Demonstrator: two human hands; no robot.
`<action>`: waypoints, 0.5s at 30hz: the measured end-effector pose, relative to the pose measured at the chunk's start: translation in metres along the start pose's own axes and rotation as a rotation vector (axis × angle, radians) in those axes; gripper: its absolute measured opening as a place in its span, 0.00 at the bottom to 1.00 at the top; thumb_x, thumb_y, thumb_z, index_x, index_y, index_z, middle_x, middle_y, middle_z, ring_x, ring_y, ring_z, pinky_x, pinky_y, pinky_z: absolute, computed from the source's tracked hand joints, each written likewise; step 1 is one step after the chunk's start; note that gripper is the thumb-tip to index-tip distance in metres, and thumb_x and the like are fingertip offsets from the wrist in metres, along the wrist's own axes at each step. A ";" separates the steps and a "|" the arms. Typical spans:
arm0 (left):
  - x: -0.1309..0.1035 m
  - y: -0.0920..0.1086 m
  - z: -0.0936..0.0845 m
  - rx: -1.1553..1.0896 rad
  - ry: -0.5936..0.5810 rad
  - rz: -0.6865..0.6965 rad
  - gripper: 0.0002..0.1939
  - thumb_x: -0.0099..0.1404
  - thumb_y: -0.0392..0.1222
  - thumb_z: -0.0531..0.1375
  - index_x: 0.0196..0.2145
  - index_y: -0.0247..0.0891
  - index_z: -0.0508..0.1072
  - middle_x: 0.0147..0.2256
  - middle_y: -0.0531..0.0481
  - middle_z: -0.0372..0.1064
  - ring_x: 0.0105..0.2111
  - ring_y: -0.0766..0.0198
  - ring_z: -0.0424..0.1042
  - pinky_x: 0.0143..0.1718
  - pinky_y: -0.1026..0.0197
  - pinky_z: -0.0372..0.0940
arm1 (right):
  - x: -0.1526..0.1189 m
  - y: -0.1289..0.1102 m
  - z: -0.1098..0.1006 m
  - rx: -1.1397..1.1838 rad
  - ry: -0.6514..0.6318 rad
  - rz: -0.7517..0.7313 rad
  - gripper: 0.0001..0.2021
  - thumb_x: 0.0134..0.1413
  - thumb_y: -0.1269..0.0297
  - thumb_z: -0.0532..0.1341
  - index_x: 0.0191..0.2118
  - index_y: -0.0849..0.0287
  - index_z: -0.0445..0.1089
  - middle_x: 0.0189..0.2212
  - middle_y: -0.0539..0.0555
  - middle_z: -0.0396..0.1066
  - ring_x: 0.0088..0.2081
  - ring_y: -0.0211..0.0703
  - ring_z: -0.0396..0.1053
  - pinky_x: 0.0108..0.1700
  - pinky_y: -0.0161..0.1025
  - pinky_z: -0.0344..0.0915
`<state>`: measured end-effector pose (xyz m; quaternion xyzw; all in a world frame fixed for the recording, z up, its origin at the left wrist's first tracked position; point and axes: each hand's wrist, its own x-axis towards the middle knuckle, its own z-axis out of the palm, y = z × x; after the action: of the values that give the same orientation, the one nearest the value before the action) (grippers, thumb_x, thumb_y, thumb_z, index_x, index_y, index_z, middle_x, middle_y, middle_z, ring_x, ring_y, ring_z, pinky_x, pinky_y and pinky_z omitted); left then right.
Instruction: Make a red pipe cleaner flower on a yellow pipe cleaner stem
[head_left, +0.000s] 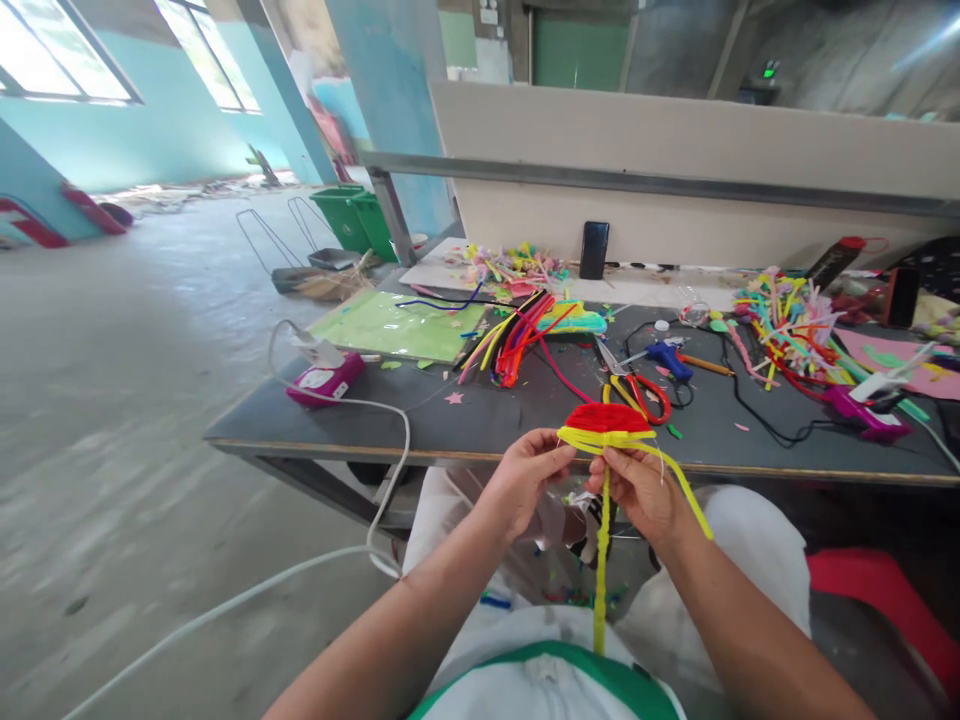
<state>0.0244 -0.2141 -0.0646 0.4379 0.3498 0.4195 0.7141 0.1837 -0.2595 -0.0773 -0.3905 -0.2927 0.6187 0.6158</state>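
Observation:
Both my hands hold a pipe-cleaner piece (607,418) just over the table's front edge. Its top is a red padded half-oval, bordered below by yellow pipe cleaners. My left hand (529,475) pinches its left end between thumb and fingers. At the lower middle, my right hand (637,490) has its thumb and fingers closed on the yellow strands. One yellow strand (602,570) hangs straight down toward my lap, and another bends down past my right wrist. Red-handled scissors (652,398) lie just behind the piece.
A bundle of coloured pipe cleaners (517,340), a blue glue gun (670,358) and a phone (594,250) are on the table. Purple power strips (326,382) sit left and right, with a white cable (405,450) hanging off the left edge. More pipe-cleaner pieces (795,325) are heaped at right.

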 end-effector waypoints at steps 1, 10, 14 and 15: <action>-0.004 0.000 0.001 0.059 0.087 0.077 0.16 0.49 0.44 0.68 0.35 0.36 0.74 0.33 0.49 0.68 0.30 0.68 0.66 0.33 0.66 0.61 | 0.000 0.000 0.000 0.000 0.005 -0.018 0.08 0.46 0.62 0.67 0.32 0.59 0.73 0.24 0.50 0.75 0.23 0.37 0.73 0.30 0.34 0.71; -0.009 0.008 0.016 0.481 0.143 0.369 0.04 0.53 0.41 0.65 0.23 0.39 0.78 0.40 0.43 0.67 0.57 0.53 0.55 0.55 0.57 0.54 | -0.004 0.005 0.008 -0.031 -0.069 -0.083 0.08 0.48 0.60 0.66 0.34 0.57 0.74 0.26 0.50 0.74 0.26 0.39 0.72 0.32 0.37 0.70; -0.007 0.005 0.019 0.323 0.098 0.288 0.09 0.55 0.41 0.63 0.20 0.37 0.75 0.34 0.42 0.69 0.59 0.53 0.52 0.51 0.60 0.58 | -0.005 0.006 0.014 -0.042 -0.119 -0.072 0.09 0.48 0.59 0.66 0.34 0.57 0.74 0.25 0.50 0.73 0.24 0.38 0.71 0.29 0.37 0.69; -0.008 0.004 0.018 0.322 0.105 0.293 0.09 0.55 0.41 0.63 0.20 0.37 0.75 0.35 0.42 0.69 0.59 0.53 0.52 0.51 0.60 0.59 | -0.005 0.006 0.014 -0.038 -0.121 -0.075 0.09 0.48 0.59 0.66 0.34 0.58 0.74 0.25 0.50 0.73 0.24 0.38 0.71 0.29 0.36 0.69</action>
<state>0.0360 -0.2259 -0.0528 0.5699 0.3814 0.4797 0.5473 0.1685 -0.2635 -0.0741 -0.3527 -0.3553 0.6118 0.6124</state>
